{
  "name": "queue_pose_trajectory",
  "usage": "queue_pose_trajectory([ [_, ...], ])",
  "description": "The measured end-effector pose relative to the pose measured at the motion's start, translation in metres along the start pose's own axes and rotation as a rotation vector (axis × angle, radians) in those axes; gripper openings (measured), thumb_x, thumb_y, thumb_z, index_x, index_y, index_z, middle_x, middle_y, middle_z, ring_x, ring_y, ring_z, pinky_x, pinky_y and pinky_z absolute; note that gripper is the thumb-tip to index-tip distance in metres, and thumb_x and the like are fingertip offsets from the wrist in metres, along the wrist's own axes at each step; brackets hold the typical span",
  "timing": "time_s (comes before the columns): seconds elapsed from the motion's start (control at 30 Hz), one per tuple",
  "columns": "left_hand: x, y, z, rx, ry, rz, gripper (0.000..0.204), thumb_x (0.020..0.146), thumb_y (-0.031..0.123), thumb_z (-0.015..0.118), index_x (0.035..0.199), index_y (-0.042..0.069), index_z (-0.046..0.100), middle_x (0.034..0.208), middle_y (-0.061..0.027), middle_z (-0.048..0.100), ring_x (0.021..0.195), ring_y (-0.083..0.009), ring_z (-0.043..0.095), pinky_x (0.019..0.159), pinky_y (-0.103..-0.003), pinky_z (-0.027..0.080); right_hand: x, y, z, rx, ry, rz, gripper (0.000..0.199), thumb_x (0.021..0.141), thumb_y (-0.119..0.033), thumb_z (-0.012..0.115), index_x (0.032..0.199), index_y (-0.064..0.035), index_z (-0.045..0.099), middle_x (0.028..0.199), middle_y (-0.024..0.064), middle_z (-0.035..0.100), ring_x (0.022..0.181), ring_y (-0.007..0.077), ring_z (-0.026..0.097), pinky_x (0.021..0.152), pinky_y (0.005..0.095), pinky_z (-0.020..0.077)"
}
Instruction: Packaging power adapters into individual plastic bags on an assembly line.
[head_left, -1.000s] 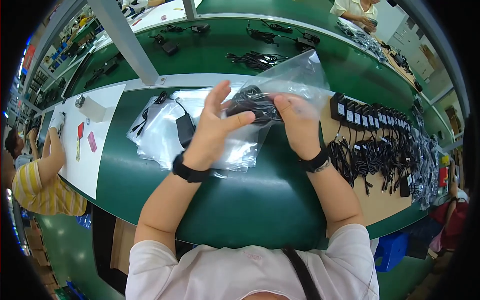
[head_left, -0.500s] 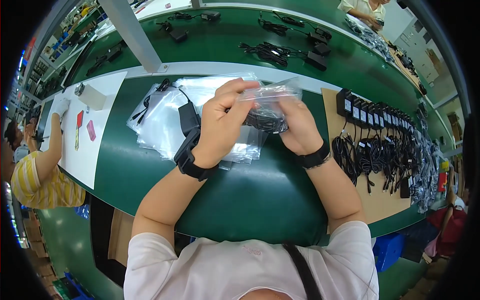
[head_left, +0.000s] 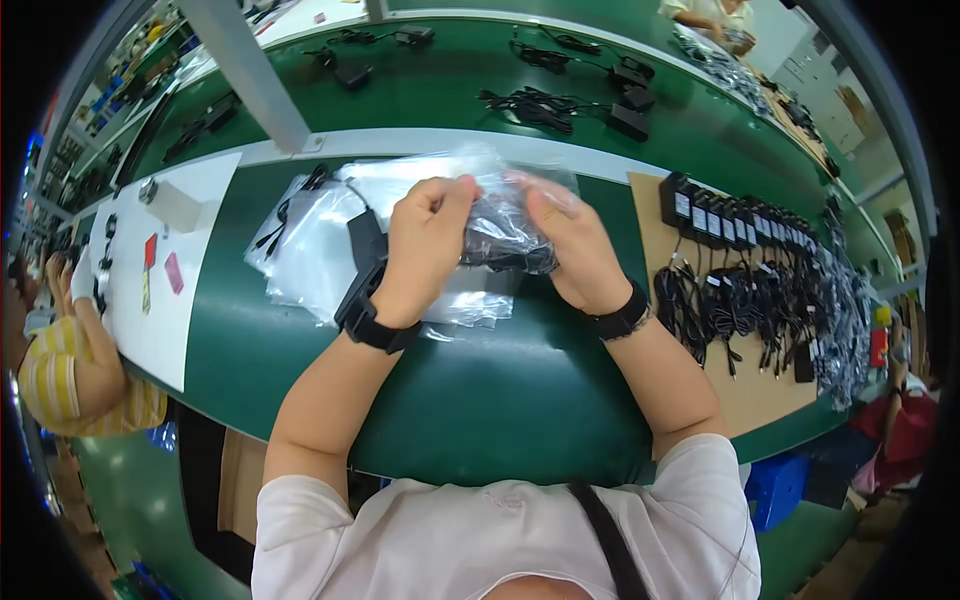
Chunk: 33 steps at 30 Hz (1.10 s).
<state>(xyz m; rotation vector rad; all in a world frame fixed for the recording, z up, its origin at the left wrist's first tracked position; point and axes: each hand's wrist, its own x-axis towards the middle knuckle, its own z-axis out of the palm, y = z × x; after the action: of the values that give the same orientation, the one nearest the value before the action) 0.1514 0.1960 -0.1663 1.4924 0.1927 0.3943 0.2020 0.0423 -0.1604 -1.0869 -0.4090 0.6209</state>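
Observation:
Between my hands is a clear plastic bag [head_left: 497,218] with a dark bundle inside, its black cable showing at the lower edge. My left hand [head_left: 425,240] has curled fingers and the thumb pressed at the bag's left side. On the right, my right hand [head_left: 582,245] grips the other side, thumb on top. Both are held above a fanned stack of clear plastic bags [head_left: 305,250]. A black power adapter [head_left: 367,236] lies on that stack beside my left wrist, its thin cord [head_left: 280,215] trailing to the far left.
At right, a brown cardboard sheet [head_left: 648,225] bears a row of black adapters [head_left: 725,222] with bundled cords; bagged ones [head_left: 842,320] are heaped beyond. More adapters [head_left: 628,122] lie on the far green bench. A grey post [head_left: 245,75] rises at left. A person in yellow stripes [head_left: 75,375] sits left.
The bag's top has gone from folded over near my fingers to spread behind them. My left hand has shifted slightly left, and the bundle sits lower between both hands.

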Motion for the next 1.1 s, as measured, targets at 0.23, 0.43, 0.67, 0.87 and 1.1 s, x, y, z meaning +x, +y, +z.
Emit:
queue_pose_trajectory([
  [0.23, 0.000, 0.020, -0.008, -0.040, -0.039, -0.094, 0.024, 0.087, 0.022, 0.056, 0.083, -0.001, 0.060, 0.070, -0.0025, 0.058, 0.065, -0.0066, 0.051, 0.060, -0.021, 0.041, -0.003, -0.062, -0.014, -0.146, -0.142, 0.400, 0.033, 0.083, -0.016, 0.059, 0.113, -0.0029, 0.053, 0.102, 0.0073, 0.058, 0.087, 0.0190, 0.060, 0.059, 0.0348, 0.0571],
  [0.43, -0.022, 0.094, -0.044, -0.081, -0.159, 0.294, 0.022, 0.090, 0.020, 0.048, 0.096, 0.000, 0.054, 0.082, -0.0078, 0.057, 0.080, -0.0188, 0.055, 0.068, -0.031, 0.049, 0.052, -0.165, -0.182, -1.505, 0.255, -0.031, 0.024, 0.076, -0.010, 0.057, 0.098, -0.0081, 0.065, 0.082, 0.0077, 0.065, 0.070, 0.0168, 0.062, 0.060, 0.0300, 0.0496],
  [0.67, -0.038, 0.135, -0.041, 0.264, -0.388, 0.358, 0.020, 0.087, 0.022, 0.049, 0.093, 0.003, 0.055, 0.080, -0.0069, 0.056, 0.079, -0.0195, 0.052, 0.063, -0.027, 0.045, 0.122, -0.122, -0.331, -2.366, 0.343, 0.535, 0.045, 0.075, -0.031, 0.062, 0.111, -0.0057, 0.056, 0.114, 0.0195, 0.055, 0.102, 0.0334, 0.055, 0.089, 0.0387, 0.0442],
  [0.87, -0.105, 0.140, -0.082, 0.874, -0.421, -0.029, 0.018, 0.085, 0.021, 0.053, 0.091, 0.005, 0.058, 0.080, -0.0055, 0.058, 0.075, -0.0180, 0.051, 0.063, -0.026, 0.043, 0.192, -0.118, -0.284, -2.075, 0.205, 0.426, 0.067, 0.067, -0.030, 0.071, 0.125, -0.0079, 0.046, 0.115, 0.0197, 0.055, 0.105, 0.0327, 0.053, 0.090, 0.0380, 0.0425],
  [1.1, -0.201, 0.171, -0.116, 1.601, -0.336, -0.420, 0.015, 0.083, 0.021, 0.058, 0.088, 0.007, 0.062, 0.081, -0.0038, 0.059, 0.071, -0.0162, 0.051, 0.064, -0.024, 0.041, 0.212, -0.068, -0.255, -2.179, 0.167, 0.495, 0.049, 0.071, -0.020, 0.068, 0.115, -0.0101, 0.049, 0.109, 0.0189, 0.057, 0.104, 0.0333, 0.053, 0.088, 0.0393, 0.0428],
])
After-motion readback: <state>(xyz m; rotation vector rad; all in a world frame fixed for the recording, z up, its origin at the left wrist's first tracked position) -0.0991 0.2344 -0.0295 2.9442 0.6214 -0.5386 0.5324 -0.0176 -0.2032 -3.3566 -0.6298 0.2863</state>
